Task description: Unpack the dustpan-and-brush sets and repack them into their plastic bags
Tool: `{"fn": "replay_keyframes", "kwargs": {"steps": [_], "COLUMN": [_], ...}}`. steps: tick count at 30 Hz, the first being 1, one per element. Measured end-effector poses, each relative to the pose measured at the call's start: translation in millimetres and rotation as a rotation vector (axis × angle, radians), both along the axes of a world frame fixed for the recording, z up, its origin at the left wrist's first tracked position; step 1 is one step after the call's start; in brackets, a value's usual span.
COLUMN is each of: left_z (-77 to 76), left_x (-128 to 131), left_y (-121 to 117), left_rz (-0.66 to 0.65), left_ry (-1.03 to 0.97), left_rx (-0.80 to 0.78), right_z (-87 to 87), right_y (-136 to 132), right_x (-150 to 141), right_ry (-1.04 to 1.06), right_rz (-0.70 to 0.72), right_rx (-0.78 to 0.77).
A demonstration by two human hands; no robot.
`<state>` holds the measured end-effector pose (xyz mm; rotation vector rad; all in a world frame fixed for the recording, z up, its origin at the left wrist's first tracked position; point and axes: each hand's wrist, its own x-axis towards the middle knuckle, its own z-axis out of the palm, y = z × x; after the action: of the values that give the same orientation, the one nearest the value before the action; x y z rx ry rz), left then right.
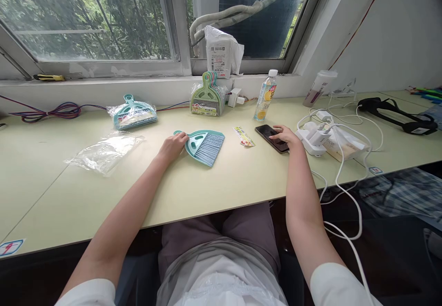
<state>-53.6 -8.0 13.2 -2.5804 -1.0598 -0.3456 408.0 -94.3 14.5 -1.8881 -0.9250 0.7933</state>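
Note:
My left hand [173,147] is closed round the handle of a teal dustpan and brush set [207,146], which lies on the table with its blue-grey bristles pointing right. Over the dark phone [267,135] rests my right hand [287,136], its fingers stretched out and touching the screen. Between the two hands lies a printed label card [244,137]. Left of my left hand is a crumpled clear plastic bag [106,153]. Behind it sits a wrapped teal dustpan set [134,115], and several green and coloured sets [207,101] stand together by the sill.
A drink bottle [265,96] stands behind the phone. White chargers and a power strip [312,139] with tangled cables lie at the right, near a black head strap [397,116]. A cup [319,88], a cable coil [57,112] and a yellow cutter [49,78] are farther back.

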Motion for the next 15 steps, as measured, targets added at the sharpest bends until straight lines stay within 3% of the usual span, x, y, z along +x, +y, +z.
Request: {"fn": "replay_keyframes", "kwargs": {"steps": [11, 15], "left_z": [-1.5, -0.9], "left_x": [-0.6, -0.6], "left_y": [0.6, 0.5], "left_rz": [-0.002, -0.003], "left_ry": [-0.003, -0.021], "left_rx": [0.003, -0.019], "right_z": [-0.5, -1.3], "right_y": [0.4, 0.4], "right_x": [-1.2, 4.3], "right_ry": [-0.009, -0.132], "right_rz": [0.002, -0.049], "right_rx": [-0.012, -0.026]}}
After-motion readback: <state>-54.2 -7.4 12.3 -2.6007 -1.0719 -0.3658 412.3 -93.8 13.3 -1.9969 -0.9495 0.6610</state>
